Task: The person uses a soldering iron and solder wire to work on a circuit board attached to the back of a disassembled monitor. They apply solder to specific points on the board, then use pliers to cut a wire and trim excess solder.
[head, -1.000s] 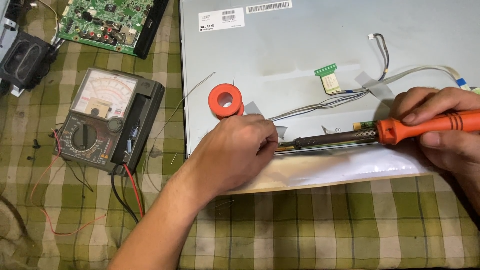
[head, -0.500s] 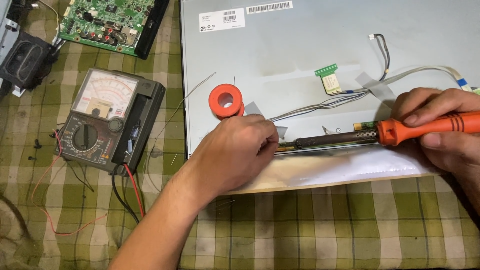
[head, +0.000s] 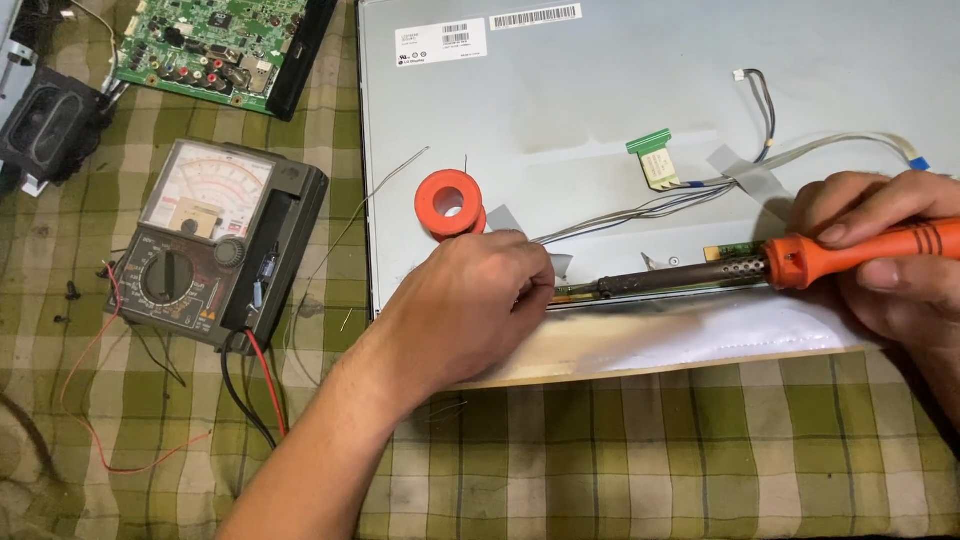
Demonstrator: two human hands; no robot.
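Bare left hand, bare right hand, no sleeves

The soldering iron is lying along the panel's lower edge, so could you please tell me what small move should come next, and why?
Probably hold the soldering iron steady: its tip reaches the left hand, whose fingers hide the spot on the narrow board strip.

Change since the earlier pictures is very slight. The right hand, at the right edge of the frame, has drawn the orange-handled soldering iron a trace toward the right. Its dark barrel lies at a marginally flatter angle along the lower edge of the grey panel. No other shift can be made out.
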